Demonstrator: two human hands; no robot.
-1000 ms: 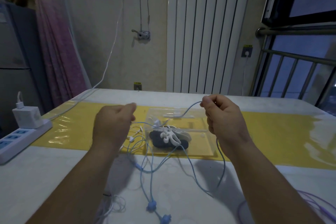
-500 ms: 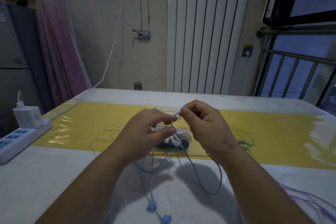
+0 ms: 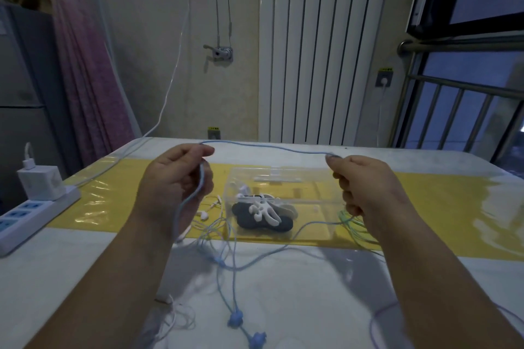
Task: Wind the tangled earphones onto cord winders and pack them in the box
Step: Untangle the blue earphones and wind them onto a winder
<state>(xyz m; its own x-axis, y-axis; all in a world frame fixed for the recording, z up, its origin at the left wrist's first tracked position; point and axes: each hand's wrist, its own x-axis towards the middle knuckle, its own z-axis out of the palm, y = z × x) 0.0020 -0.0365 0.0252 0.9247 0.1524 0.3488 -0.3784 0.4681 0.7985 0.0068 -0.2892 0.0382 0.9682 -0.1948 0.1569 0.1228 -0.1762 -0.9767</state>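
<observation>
Pinching the thin light-blue earphone cord (image 3: 269, 148) in our curled left hand (image 3: 175, 187) and right hand (image 3: 365, 190), we hold one span of it stretched above the clear plastic box (image 3: 312, 218). Its blue earbuds (image 3: 235, 319) lie on our side of the box. White and dark grey cord winders (image 3: 263, 211) sit inside the box.

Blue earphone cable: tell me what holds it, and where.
Left hand and right hand each pinch the blue earphone cable mid-cord, a span stretched between them; its earbuds lie on the table.
</observation>
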